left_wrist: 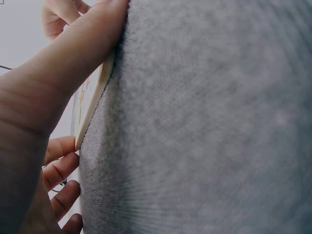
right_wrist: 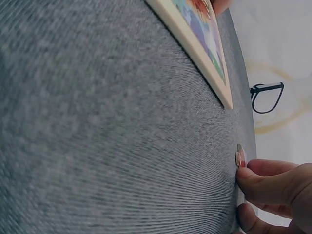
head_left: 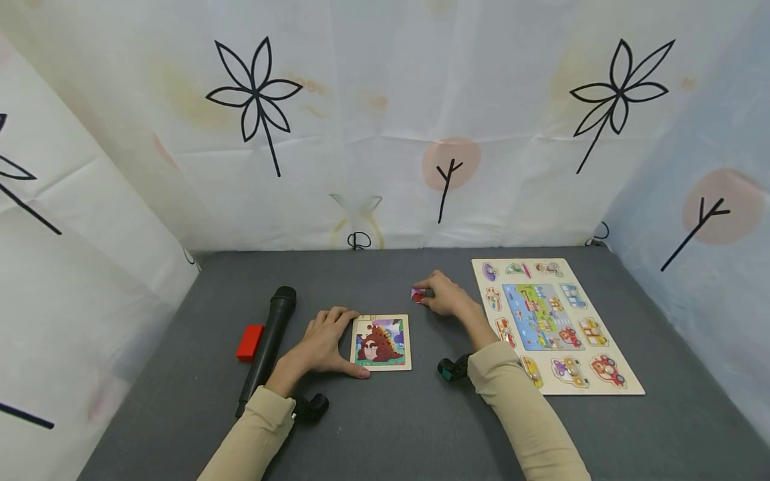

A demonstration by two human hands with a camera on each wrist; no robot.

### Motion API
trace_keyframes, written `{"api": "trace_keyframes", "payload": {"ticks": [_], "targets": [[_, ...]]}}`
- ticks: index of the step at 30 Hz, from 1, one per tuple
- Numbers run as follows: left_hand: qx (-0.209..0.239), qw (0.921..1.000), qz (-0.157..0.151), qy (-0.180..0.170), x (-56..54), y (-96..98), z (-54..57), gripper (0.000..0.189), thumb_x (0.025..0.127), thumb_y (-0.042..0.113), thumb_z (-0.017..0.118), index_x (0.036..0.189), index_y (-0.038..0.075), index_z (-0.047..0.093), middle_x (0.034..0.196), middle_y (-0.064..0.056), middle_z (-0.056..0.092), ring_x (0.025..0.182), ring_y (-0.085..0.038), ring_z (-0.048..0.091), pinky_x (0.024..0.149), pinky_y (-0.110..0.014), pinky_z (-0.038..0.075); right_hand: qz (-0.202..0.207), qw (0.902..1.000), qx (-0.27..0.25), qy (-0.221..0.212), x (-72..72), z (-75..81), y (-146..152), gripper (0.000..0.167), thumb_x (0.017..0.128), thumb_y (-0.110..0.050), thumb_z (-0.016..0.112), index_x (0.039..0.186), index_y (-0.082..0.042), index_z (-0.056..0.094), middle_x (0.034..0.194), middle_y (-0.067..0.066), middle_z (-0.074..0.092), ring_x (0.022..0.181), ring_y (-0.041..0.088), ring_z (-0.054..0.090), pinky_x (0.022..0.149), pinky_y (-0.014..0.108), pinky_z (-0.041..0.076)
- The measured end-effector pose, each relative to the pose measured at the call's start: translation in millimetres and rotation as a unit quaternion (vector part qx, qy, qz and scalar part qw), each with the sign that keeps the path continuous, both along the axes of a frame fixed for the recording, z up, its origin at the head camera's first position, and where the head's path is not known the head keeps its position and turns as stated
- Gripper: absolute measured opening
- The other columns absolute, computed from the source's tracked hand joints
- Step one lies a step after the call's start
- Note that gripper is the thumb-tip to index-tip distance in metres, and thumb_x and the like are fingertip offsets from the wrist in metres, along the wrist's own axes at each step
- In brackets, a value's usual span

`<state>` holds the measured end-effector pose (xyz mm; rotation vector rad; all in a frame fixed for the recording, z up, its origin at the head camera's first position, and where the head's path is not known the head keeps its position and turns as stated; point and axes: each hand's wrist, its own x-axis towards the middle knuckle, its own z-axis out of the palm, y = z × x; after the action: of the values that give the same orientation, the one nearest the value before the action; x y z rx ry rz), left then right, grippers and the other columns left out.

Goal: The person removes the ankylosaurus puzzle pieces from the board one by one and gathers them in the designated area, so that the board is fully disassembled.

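A small wooden jigsaw puzzle (head_left: pixel 380 342) with a cartoon dinosaur picture lies flat on the grey table. My left hand (head_left: pixel 325 341) holds it by its left side, thumb along the near edge and index finger at the far left corner. In the left wrist view the thumb covers part of the puzzle's pale rim (left_wrist: pixel 92 107). Beyond the puzzle, to its right, my right hand (head_left: pixel 446 295) pinches a small pink and red puzzle piece (head_left: pixel 416 295) between thumb and fingers. The right wrist view shows this piece (right_wrist: pixel 240 157) close to the tabletop, mostly hidden by the fingertips.
A large wooden puzzle board (head_left: pixel 577 371) with vehicle and toy pieces lies at the right, partly beneath the right forearm's line of sight. Left of the left hand lie a black microphone (head_left: pixel 267 351) and a red block (head_left: pixel 249 343). A printed cloth (head_left: pixel 385 120) walls the back.
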<state>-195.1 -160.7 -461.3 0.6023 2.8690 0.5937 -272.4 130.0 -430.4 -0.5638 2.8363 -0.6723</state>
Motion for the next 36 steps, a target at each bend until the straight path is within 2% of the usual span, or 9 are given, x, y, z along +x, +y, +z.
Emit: {"api": "trace_keyframes", "payload": {"ticks": [5,12,17,23,27,33,36], "targets": [[0.007,1.0000,-0.002,-0.003,0.2,0.3,0.1,0.116,0.061,0.066,0.091,0.153,0.015,0.044,0.153,-0.015,0.041,0.138,-0.042,0.038,0.110,-0.064,0.034,0.000,1.0000,-0.003,0.001,2.7,0.1,0,0.041,0.100,-0.014,0.065,0.140,-0.004,0.062,0.126,0.021,0.058,0.102,0.030,0.057,0.085,0.049,0.048],[0.007,1.0000,-0.001,-0.003,-0.4,1.2,-0.5,0.116,0.061,0.067,0.091,0.153,0.015,0.043,0.153,-0.014,0.041,0.138,-0.042,0.038,0.109,-0.063,0.034,-0.009,0.9997,0.004,0.022,5.6,-1.7,-3,0.040,0.097,-0.022,0.072,0.134,-0.006,0.068,0.119,0.019,0.059,0.105,0.031,0.059,0.100,0.062,0.046],[0.002,1.0000,0.000,-0.003,-1.2,1.4,-1.7,0.116,0.061,0.068,0.090,0.153,0.016,0.043,0.153,-0.014,0.041,0.138,-0.043,0.038,0.108,-0.063,0.034,-0.010,0.9997,0.008,0.021,5.4,-3.3,-2,0.040,0.097,-0.022,0.071,0.134,-0.007,0.068,0.119,0.019,0.059,0.104,0.030,0.058,0.099,0.061,0.047],[0.005,1.0000,0.003,-0.004,-1.3,1.0,-1.7,0.116,0.061,0.068,0.090,0.153,0.016,0.043,0.153,-0.014,0.041,0.138,-0.043,0.037,0.109,-0.063,0.033,-0.009,0.9998,0.003,0.018,5.9,-4.1,-2,0.045,0.098,-0.023,0.070,0.139,-0.006,0.063,0.128,0.022,0.057,0.117,0.035,0.057,0.101,0.061,0.047],[0.004,1.0000,0.003,-0.003,-1.5,0.3,-2.1,0.116,0.061,0.068,0.090,0.153,0.016,0.043,0.153,-0.014,0.041,0.138,-0.043,0.037,0.109,-0.063,0.034,-0.014,0.9996,-0.006,0.024,7.7,-3.6,-3,0.047,0.098,-0.023,0.070,0.141,-0.005,0.062,0.131,0.023,0.056,0.118,0.036,0.057,0.098,0.059,0.049],[0.004,1.0000,0.003,-0.007,-1.1,0.1,-1.7,0.116,0.061,0.068,0.090,0.153,0.015,0.043,0.153,-0.014,0.041,0.138,-0.043,0.037,0.110,-0.063,0.034,-0.014,0.9989,-0.016,0.042,11.8,-0.5,-9,0.049,0.096,-0.024,0.073,0.140,-0.005,0.062,0.127,0.022,0.056,0.103,0.031,0.059,0.082,0.051,0.053],[0.005,0.9999,0.004,-0.010,-0.5,0.2,-0.9,0.116,0.061,0.068,0.090,0.153,0.015,0.043,0.153,-0.014,0.040,0.138,-0.043,0.037,0.110,-0.063,0.033,-0.001,0.9987,-0.033,0.039,14.6,3.6,-13,0.048,0.096,-0.024,0.072,0.139,-0.005,0.063,0.124,0.021,0.057,0.101,0.029,0.058,0.081,0.049,0.052]]}}
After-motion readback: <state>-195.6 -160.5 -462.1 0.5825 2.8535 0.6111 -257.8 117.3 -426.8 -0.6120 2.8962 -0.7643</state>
